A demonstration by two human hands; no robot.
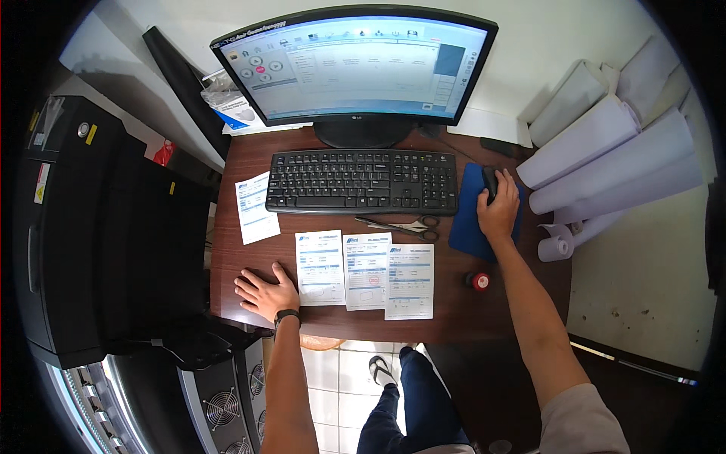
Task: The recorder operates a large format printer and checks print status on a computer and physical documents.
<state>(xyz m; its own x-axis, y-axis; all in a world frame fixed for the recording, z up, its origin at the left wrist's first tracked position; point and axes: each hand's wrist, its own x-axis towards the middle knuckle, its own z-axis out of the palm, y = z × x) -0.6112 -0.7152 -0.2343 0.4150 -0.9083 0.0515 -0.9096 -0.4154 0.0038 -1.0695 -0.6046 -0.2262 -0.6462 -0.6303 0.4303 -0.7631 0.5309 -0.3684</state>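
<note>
My right hand [499,208] is closed over a black computer mouse [490,184] on a blue mouse pad [469,219]. Flat on the brown desk, fingers spread, rests my left hand [266,293], with a dark band at its wrist. Just right of it lie three printed forms in a row: a left form [319,265], a middle form [365,291] with a red stamp mark, and a right form [410,284]. A black keyboard [329,181] sits behind them, and a lit monitor [348,68] shows a software window.
Scissors [412,226] lie below the keyboard. Another form [257,212] is partly under the keyboard's left end. A red-topped round stamp [478,281] stands near the mouse pad. White paper rolls [605,151] lean at the right; a large black machine [83,227] stands at the left.
</note>
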